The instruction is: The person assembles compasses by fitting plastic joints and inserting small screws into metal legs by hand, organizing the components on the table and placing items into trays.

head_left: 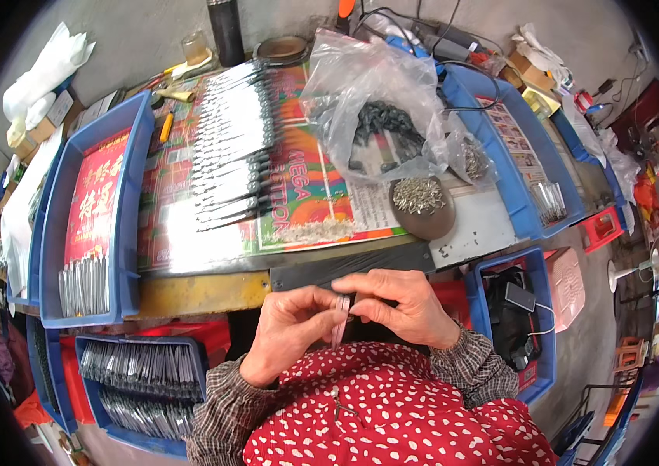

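Left hand (pixel 286 330) and right hand (pixel 407 307) together pinch one thin silvery metal strip (pixel 339 320) just below the workbench's front edge (pixel 205 291); two blue plastic trays (pixel 131 194) flank one row of finished strips (pixel 232 147)

Shiny metal strip (pixel 339 320); bright metal blades (pixel 228 147) on glossy printed paper (pixel 321 186); clear crinkled plastic bag (pixel 376 101); smooth blue plastic bin (pixel 131 194); patterned cloth sleeves (pixel 469 365).

Your desk (pixel 205 291) carries a bright printed sheet (pixel 310 182) with a row of metal strips (pixel 232 147) on it, a clear plastic bag (pixel 380 109) of dark parts, a round dish (pixel 421 206) of small silver pieces, and blue trays (pixel 131 194) at either side.
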Demonstrator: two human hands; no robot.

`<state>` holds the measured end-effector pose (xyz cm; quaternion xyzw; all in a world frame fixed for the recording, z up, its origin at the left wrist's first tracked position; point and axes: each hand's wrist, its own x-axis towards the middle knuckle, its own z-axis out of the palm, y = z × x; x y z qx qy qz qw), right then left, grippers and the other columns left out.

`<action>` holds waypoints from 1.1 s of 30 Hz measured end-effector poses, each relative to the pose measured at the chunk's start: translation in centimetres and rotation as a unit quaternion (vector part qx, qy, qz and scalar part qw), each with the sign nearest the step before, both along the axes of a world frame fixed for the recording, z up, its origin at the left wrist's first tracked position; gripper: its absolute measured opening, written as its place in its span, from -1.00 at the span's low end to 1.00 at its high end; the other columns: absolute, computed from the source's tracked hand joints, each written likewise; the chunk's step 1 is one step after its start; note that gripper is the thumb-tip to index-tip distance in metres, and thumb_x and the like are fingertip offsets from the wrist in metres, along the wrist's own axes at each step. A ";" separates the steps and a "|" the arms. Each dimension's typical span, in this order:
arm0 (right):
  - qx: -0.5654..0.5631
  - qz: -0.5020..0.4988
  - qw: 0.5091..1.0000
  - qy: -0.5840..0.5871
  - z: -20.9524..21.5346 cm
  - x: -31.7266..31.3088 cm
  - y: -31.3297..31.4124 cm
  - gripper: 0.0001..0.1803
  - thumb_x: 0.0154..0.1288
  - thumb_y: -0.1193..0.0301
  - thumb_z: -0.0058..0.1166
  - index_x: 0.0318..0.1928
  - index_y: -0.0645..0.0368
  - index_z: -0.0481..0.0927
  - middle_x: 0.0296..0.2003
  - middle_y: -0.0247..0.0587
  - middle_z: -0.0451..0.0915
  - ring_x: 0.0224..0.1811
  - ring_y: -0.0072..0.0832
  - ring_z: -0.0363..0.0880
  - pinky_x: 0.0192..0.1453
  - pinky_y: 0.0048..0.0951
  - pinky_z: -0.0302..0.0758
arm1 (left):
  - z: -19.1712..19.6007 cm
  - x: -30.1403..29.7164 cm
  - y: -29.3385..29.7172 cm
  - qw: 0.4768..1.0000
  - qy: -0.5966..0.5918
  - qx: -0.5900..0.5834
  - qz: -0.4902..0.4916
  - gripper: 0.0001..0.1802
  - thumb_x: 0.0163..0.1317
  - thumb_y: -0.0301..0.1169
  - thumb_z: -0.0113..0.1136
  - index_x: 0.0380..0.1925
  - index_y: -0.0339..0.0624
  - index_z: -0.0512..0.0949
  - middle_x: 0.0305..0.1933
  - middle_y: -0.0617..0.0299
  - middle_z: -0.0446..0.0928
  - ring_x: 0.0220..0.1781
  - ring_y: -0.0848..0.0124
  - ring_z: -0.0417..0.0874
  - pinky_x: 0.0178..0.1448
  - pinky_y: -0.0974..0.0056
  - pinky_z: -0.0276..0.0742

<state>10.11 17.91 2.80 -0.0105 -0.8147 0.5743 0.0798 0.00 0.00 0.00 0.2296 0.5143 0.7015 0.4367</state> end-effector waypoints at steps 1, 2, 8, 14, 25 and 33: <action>0.019 0.040 0.999 0.013 0.0 0.0 0.4 -0.68 0.28 0.47 0.17 0.05 0.19 0.59 -0.23 -0.14 0.64 -0.31 -0.41 0.62 -0.19 -0.45 0.52 | 0.2 -0.1 -0.2 1.000 -0.005 -0.017 -0.026 -0.90 0.26 -0.58 0.22 -0.24 -0.37 0.61 -0.44 0.27 0.60 -0.43 0.61 0.56 -0.35 0.51 0.47; 0.037 0.080 0.996 0.026 0.1 -0.1 0.7 -0.75 0.27 0.47 0.18 -0.05 0.23 0.61 -0.31 -0.15 0.62 -0.33 -0.41 0.60 -0.24 -0.43 0.51 | 0.3 -0.1 -0.4 0.998 -0.021 -0.035 -0.047 -0.91 0.26 -0.58 0.22 -0.25 -0.37 0.61 -0.45 0.28 0.59 -0.43 0.63 0.55 -0.36 0.51 0.46; -0.034 0.107 0.994 0.006 -0.1 -0.1 1.5 -0.78 0.18 0.54 0.21 -0.14 0.27 0.61 -0.30 -0.21 0.64 -0.30 -0.45 0.61 -0.20 -0.47 0.53 | 0.4 -0.7 -0.1 0.994 0.003 -0.056 -0.098 -0.89 0.24 -0.56 0.24 -0.25 -0.39 0.63 -0.45 0.31 0.60 -0.43 0.67 0.51 -0.39 0.53 0.40; -0.067 0.067 0.995 0.006 -0.8 -0.3 2.2 -0.77 0.12 0.60 0.26 -0.17 0.31 0.62 -0.35 -0.28 0.65 -0.37 -0.61 0.62 -0.26 -0.56 0.56 | 0.0 0.1 1.4 0.992 0.117 -0.028 0.023 -0.80 0.16 -0.53 0.34 -0.21 -0.33 0.62 -0.37 0.24 0.66 -0.36 0.57 0.63 -0.27 0.44 0.55; 0.082 0.011 0.994 0.069 0.1 -1.7 5.2 -0.82 0.13 0.55 0.27 -0.23 0.31 0.62 -0.33 -0.25 0.66 -0.29 -0.50 0.63 -0.19 -0.47 0.55 | 0.9 0.3 3.0 0.861 0.487 -0.050 0.139 -0.74 -0.01 -0.64 0.37 -0.25 -0.28 0.61 -0.38 0.15 0.59 -0.47 0.43 0.61 -0.41 0.39 0.48; 0.354 -0.197 0.908 0.106 1.0 -7.0 13.6 -0.85 0.19 0.45 0.14 -0.30 0.29 0.61 -0.40 -0.10 0.60 -0.31 -0.21 0.56 -0.20 -0.29 0.44 | 0.5 -0.4 2.4 0.848 0.505 -0.064 0.146 -0.74 -0.01 -0.66 0.35 -0.25 -0.30 0.61 -0.38 0.09 0.60 -0.47 0.33 0.63 -0.41 0.36 0.49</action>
